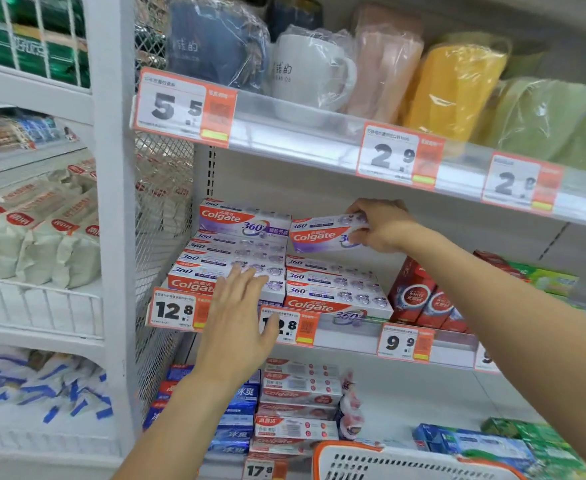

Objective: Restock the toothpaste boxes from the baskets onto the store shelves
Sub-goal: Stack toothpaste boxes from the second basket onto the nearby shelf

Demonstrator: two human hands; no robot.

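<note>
So, store aisle w/ white metal shelving (319, 147), orange-and-white price tags along the edges, mesh divider on the left. Top shelf has plastic-wrapped mugs and towels. Middle shelf holds two stacks of white-purple Colgate 360 toothpaste boxes (236, 258), red boxes just beside them on the right. Right hand (380, 225) grips one more white-purple Colgate box (322, 233) by its right end, holding it tilted a bit above the right stack, next to the top box of the taller left stack. Left hand (239, 320) is flat, fingers straight, touching the front of the left stack. White plastic basket with orange rim (406, 462) sits at the bottom edge, below the hands.
</note>
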